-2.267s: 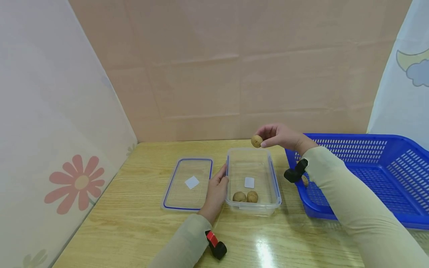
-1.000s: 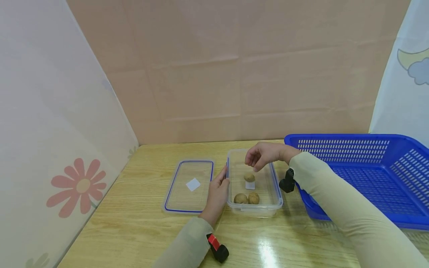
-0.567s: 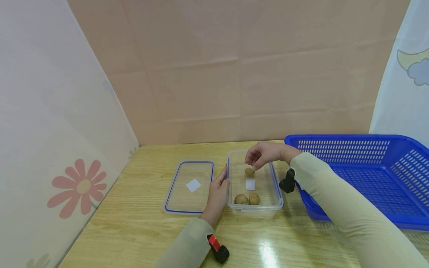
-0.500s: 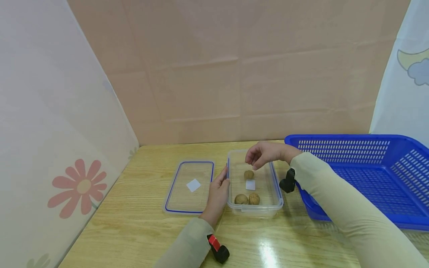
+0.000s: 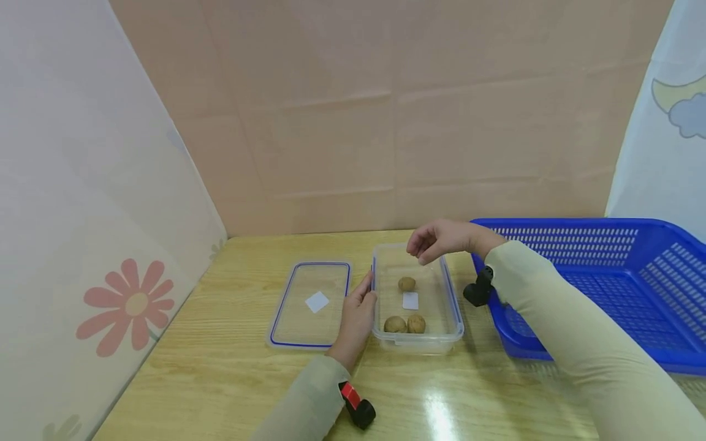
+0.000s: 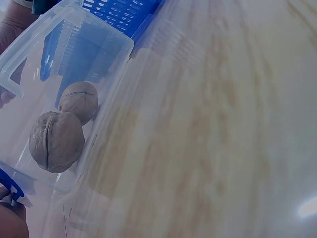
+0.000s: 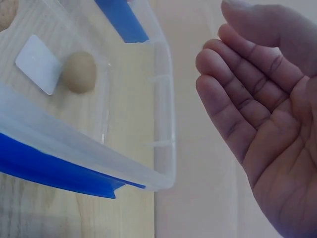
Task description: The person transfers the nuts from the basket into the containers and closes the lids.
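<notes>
Beige backdrop [image 5: 303,122] and a flowered wall panel [image 5: 83,184] close off the far and left edges of a wooden bench [image 5: 220,380]. Near the middle of the far edge sits a lidless clear box [image 5: 421,345], its lid [image 5: 322,324] flat just to its left; a blue basket [image 5: 640,248] takes up the bench's right end.

Three walnuts lie inside the box: two, one [image 5: 394,324] touching the other [image 5: 416,324], against the near wall, and a third walnut [image 5: 407,284] just beyond the white square [image 5: 410,300].

Filling the box well, I judge, means letting each round nut go low over the bare floor so it doesn't bounce, with only light steadying pressure, since a hard push could skid the box.

The left hand [image 5: 357,315] lies along the box's left side, fingers fairly straight and touching it. The right hand [image 5: 444,237] hovers above the box's far end, fingers softly bent, thumb modestly apart, holding nothing.
</notes>
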Tool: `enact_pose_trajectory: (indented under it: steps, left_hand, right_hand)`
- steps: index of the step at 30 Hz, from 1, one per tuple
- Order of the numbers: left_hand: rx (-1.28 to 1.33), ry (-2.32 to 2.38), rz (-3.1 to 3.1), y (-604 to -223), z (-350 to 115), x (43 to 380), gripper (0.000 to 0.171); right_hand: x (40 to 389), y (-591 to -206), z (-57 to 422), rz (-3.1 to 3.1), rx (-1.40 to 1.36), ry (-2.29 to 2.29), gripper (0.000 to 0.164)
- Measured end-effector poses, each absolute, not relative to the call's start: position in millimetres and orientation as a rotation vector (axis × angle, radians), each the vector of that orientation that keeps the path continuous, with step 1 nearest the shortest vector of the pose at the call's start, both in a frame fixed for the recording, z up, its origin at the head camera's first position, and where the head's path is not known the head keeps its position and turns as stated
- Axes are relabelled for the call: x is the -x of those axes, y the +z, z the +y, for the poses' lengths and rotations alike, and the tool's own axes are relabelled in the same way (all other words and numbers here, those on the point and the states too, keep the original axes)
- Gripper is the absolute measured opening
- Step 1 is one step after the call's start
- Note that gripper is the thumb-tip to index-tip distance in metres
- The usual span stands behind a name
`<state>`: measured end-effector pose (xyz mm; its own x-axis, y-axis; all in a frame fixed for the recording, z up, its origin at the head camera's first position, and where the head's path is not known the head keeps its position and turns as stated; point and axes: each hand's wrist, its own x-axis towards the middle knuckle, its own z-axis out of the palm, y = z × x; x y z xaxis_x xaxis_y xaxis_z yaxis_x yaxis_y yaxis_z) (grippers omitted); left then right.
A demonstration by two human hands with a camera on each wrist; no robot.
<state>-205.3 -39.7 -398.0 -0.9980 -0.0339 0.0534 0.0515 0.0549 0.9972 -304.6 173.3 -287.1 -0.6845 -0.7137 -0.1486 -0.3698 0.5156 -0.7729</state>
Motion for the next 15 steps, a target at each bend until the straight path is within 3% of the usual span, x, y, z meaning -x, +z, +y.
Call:
enact_pose_trajectory:
  steps: [15]
  left_hand:
    - [0.046,-2.108,-2.252,-400,-42,207,0.049]
  right_hand:
    - [299,-267,204,2.396,0.796,-1.107,0.035]
